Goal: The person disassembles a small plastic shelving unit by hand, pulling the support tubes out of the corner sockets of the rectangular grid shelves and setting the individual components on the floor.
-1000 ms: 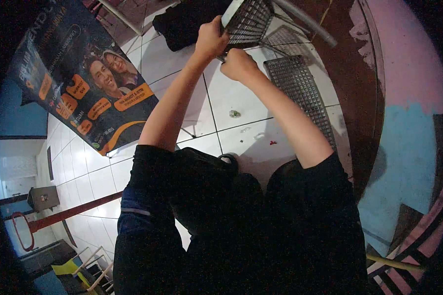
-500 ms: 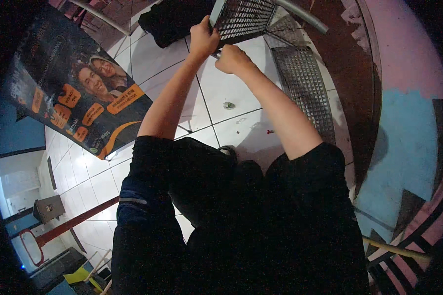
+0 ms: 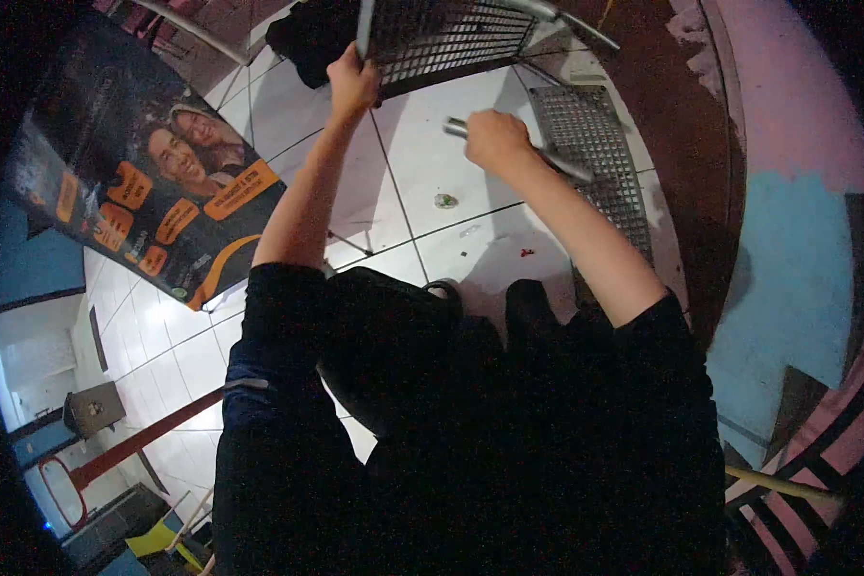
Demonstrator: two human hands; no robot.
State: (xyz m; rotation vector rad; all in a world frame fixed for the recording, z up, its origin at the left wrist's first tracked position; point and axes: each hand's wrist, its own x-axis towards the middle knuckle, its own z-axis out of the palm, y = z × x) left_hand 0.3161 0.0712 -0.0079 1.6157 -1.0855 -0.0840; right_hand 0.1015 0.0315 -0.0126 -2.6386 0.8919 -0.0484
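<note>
My left hand point(image 3: 353, 84) is closed around the light metal edge of a tilted grey mesh rack point(image 3: 442, 43). Tubular metal parts run along the rack's far right side. Lower and to the right, my right hand point(image 3: 499, 139) grips a silver metal bar point(image 3: 571, 169), which sticks out on both sides of the fist. It is apart from the rack, and its exact kind is unclear. A second mesh panel point(image 3: 595, 144) lies beyond my right wrist, partly covered by my forearm.
A black cloth-like bundle point(image 3: 298, 43) lies on the white tiles behind my left hand. A dark and orange banner point(image 3: 163, 173) stands at the left. Near my feet are a small clear plastic wrapper point(image 3: 444, 201) and red scraps point(image 3: 527, 252). A painted wall point(image 3: 787, 250) bounds the right.
My right hand has come away from the rack's corner, moving right and nearer with the silver bar. My left hand has shifted left, and the rack has swung left with it.
</note>
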